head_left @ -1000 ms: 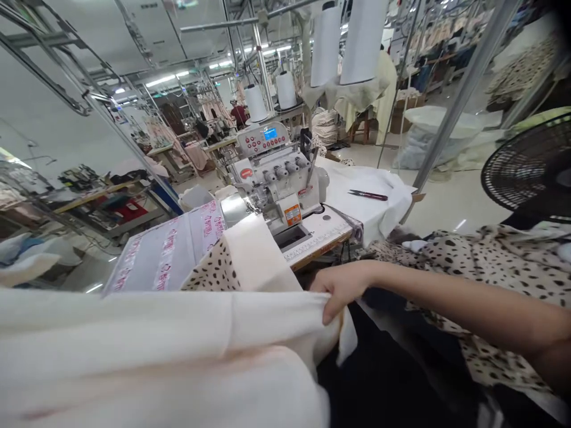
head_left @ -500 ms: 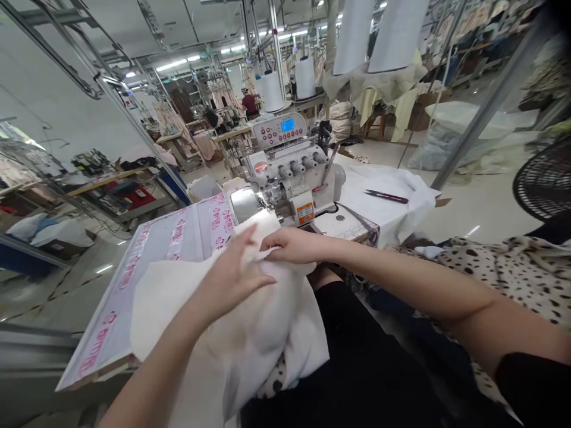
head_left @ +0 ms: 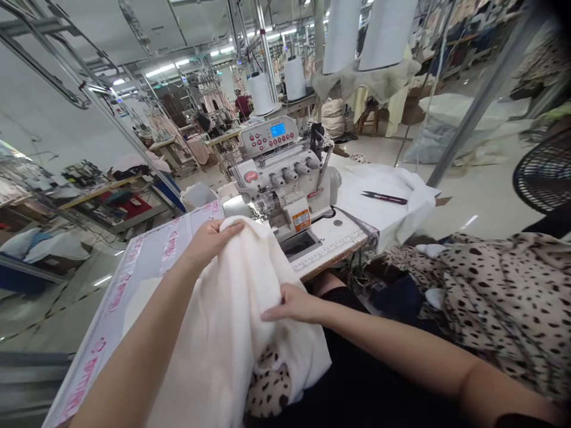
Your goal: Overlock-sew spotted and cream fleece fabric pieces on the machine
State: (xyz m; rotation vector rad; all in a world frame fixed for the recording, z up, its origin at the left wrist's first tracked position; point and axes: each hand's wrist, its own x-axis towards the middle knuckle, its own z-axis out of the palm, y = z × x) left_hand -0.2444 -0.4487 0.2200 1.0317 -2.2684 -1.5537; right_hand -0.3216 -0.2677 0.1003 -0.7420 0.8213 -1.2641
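Observation:
White fabric (head_left: 232,309) drapes from the front of the overlock sewing machine (head_left: 285,184) down over my lap. Close to the machine's presser area, my left hand (head_left: 218,235) grips the upper edge of this fabric, fingers closed over a fold. Lower and to the right, my right hand (head_left: 297,304) pinches the same cloth between thumb and fingers. Beneath its lower edge shows a patch of black-spotted beige fabric (head_left: 270,386). The tips of some fingers are hidden in the folds.
Thread snips (head_left: 384,197) lie on white cloth (head_left: 375,178) right of the machine. A pile of spotted fabric (head_left: 499,297) is at my right, below a black fan (head_left: 544,172). Thread cones (head_left: 388,35) stand behind. A person in dark red (head_left: 243,105) is far back.
My left hand has closed on the fabric's upper edge. My right hand has moved down, away from the machine, still on the cloth. More spotted fabric shows below, and the view has shifted slightly.

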